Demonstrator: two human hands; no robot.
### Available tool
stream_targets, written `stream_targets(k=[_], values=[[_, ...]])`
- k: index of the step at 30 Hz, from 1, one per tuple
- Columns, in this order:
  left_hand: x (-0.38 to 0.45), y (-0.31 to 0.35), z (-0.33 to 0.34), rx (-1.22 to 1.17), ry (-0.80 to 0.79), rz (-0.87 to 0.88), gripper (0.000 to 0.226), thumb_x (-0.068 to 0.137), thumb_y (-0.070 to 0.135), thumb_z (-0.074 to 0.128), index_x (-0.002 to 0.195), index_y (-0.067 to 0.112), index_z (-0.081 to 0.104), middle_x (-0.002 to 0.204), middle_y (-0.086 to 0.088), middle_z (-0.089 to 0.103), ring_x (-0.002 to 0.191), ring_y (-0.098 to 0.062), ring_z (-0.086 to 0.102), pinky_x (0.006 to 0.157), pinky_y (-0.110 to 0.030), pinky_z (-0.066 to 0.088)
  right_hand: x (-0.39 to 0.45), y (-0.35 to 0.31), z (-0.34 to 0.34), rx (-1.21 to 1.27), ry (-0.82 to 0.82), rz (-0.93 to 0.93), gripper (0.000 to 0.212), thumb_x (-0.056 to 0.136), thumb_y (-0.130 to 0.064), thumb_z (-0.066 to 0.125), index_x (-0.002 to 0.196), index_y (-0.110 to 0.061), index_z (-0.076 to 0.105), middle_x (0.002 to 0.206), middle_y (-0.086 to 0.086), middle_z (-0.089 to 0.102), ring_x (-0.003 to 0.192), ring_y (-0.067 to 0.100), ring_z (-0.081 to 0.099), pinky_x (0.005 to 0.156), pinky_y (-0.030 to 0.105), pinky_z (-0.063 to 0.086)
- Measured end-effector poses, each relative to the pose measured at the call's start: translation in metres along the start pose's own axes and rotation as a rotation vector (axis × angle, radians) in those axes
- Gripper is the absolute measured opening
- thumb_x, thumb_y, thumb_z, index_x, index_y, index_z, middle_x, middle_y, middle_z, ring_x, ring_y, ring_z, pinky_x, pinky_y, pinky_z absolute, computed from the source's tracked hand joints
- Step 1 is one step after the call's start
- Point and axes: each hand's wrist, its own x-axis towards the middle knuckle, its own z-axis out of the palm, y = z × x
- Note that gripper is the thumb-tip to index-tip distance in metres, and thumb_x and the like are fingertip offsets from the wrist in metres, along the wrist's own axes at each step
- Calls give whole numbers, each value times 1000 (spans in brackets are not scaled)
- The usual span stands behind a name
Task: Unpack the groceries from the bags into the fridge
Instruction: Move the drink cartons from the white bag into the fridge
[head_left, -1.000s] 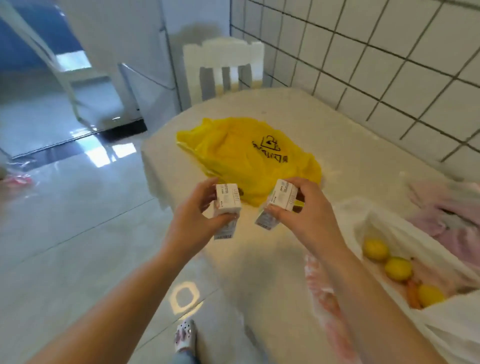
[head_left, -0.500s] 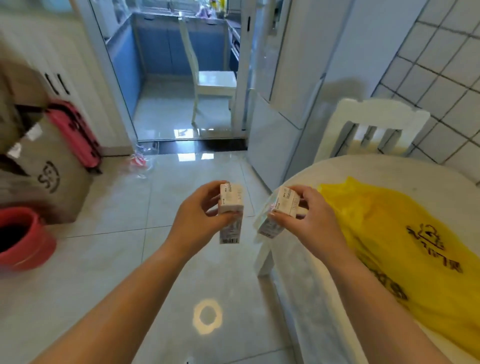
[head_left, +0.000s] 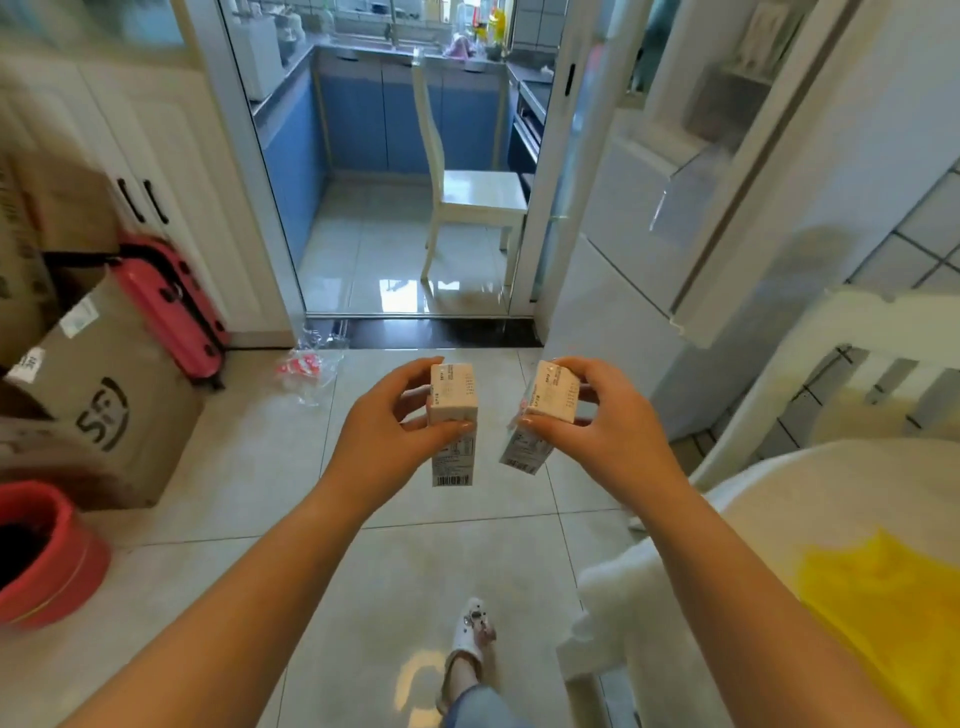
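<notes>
I carry two small white cartons out in front of me over the tiled floor. My left hand (head_left: 387, 431) grips the left carton (head_left: 452, 415) by its top, barcode side facing me. My right hand (head_left: 608, 421) grips the right carton (head_left: 548, 410), which is tilted. The white fridge (head_left: 649, 208) stands ahead on the right, with its upper door (head_left: 769, 156) swung open toward me. A yellow grocery bag (head_left: 893, 603) lies on the white table (head_left: 831, 493) at the lower right.
A white chair (head_left: 841, 364) stands against the table next to the fridge. Cardboard boxes (head_left: 109, 395), a pink suitcase (head_left: 171, 306) and a red bucket (head_left: 47, 551) line the left. A crumpled plastic wrapper (head_left: 306, 364) lies on the floor before the kitchen doorway.
My view has turned left, away from the table toward the fridge and kitchen doorway. Both hands still hold their cartons; the bag of lemons has left the view.
</notes>
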Motion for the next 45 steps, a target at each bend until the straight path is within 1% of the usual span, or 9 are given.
stream_targets(k=[12,15,20,25,29,34,37,42,45], values=[[302,15,-18,-5,40,49,53,77,9,73,117,35,51,106,23,56,103,-2,55,80,-23,54,309,30,-6,-10,28,-59,52,72,-35,75,117,-33,49,107,-17,49,92,-11,47,67,12,48],[374,10,-21,-13,22,78,53,78,10,72,119,35,50,109,20,58,103,-2,56,76,-21,53,369,39,-4,-28,72,-57,51,72,-37,75,114,-37,46,104,-21,47,91,-11,47,68,13,47],[517,8,-17,21,-117,191,52,77,13,73,121,31,51,106,23,57,99,1,55,73,-16,52,466,57,-9,-55,245,-20,47,74,-35,74,112,-39,46,102,-23,46,93,-10,48,71,13,48],[656,38,5,11,-402,323,54,74,13,75,119,32,51,109,16,59,95,4,58,67,-10,51,549,66,-39,-102,414,85,44,74,-37,74,108,-41,47,107,-16,53,101,-2,52,81,20,51],[748,67,50,-51,-646,354,60,72,8,76,119,34,48,105,17,57,88,13,59,68,-11,52,599,74,-79,-150,564,203,46,69,-47,72,108,-38,49,106,-15,56,103,4,54,68,8,49],[816,93,120,-159,-854,386,63,71,-2,74,115,36,50,104,12,60,93,6,62,72,-17,54,634,93,-131,-175,731,294,64,61,-55,66,118,-30,53,110,-10,59,104,9,55,77,17,47],[851,107,170,-191,-902,427,58,72,-3,73,108,40,55,113,2,59,101,-7,62,78,-23,56,657,114,-168,-229,810,328,60,72,-43,73,126,-30,53,115,-11,58,106,9,55,87,28,48],[895,147,258,-189,-904,539,53,74,3,74,112,34,56,110,12,59,92,10,59,68,-14,53,702,157,-234,-209,914,286,56,73,-32,77,124,-29,55,106,-18,61,101,6,57,90,34,50],[923,175,310,-197,-898,581,55,74,4,75,120,28,56,107,12,63,93,8,62,69,-16,54,730,182,-274,-143,947,262,55,72,-31,78,121,-34,55,104,-20,60,100,3,57,90,36,51]])
